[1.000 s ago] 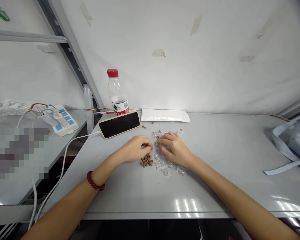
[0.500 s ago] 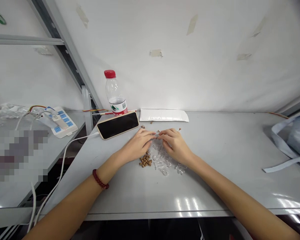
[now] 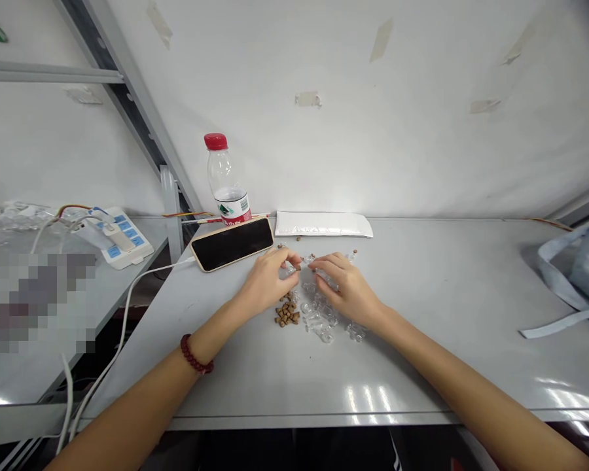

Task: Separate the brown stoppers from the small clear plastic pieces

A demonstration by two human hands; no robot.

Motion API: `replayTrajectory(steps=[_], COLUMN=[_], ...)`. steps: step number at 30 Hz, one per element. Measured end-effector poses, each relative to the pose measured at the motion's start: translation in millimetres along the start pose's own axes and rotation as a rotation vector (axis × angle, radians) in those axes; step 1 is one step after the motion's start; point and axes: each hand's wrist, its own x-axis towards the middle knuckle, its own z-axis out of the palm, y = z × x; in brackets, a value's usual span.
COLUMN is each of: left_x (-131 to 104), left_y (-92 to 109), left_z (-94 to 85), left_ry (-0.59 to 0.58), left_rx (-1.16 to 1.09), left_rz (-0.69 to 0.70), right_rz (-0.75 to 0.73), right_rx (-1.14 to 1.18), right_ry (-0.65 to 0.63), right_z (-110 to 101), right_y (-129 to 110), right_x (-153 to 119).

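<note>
Between the thumb and fingers of my left hand (image 3: 267,278) is a tiny clear bottle (image 3: 289,269) with a brown cork at its end, partly hidden by the fingers. My right hand (image 3: 346,284) hovers just to the right, its fingers bent and its thumb apart from them, with nothing plainly held. Below the left hand lies a pile of small brown corks (image 3: 287,314). A heap of tiny clear bottles (image 3: 319,320) spreads beside it, partly under my right hand. Several more small pieces lie beyond the fingertips.
A phone (image 3: 233,244) with a charging cable leans by a red-capped water bottle (image 3: 223,176). A flat white packet (image 3: 324,224) lies against the wall. At the left is a power strip (image 3: 125,239); at the right, a grey-blue cloth item with a strap (image 3: 564,275).
My fingertips, which met over the table, have come apart. The left hand has drawn slightly left with the small bottle and cork now showing; the right hand stays nearly in place.
</note>
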Motion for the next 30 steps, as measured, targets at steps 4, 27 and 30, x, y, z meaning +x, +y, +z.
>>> replayTrajectory(steps=[4,27,30], left_x=[-2,-2,-4], left_y=[10,-10,-7], left_z=[-4.3,-14.2,-13.8], left_ry=[0.033,-0.33,-0.374], left_rx=[-0.351,-0.079,-0.053], left_rz=[-0.063,-0.117,-0.095], right_rz=[0.073,0.013,0.02], right_rx=[0.208,-0.146,-0.17], right_ry=[-0.045,-0.141,-0.218], right_z=[-1,-17,-17], right_y=[-5,10,11], right_x=[-1,-1,-1])
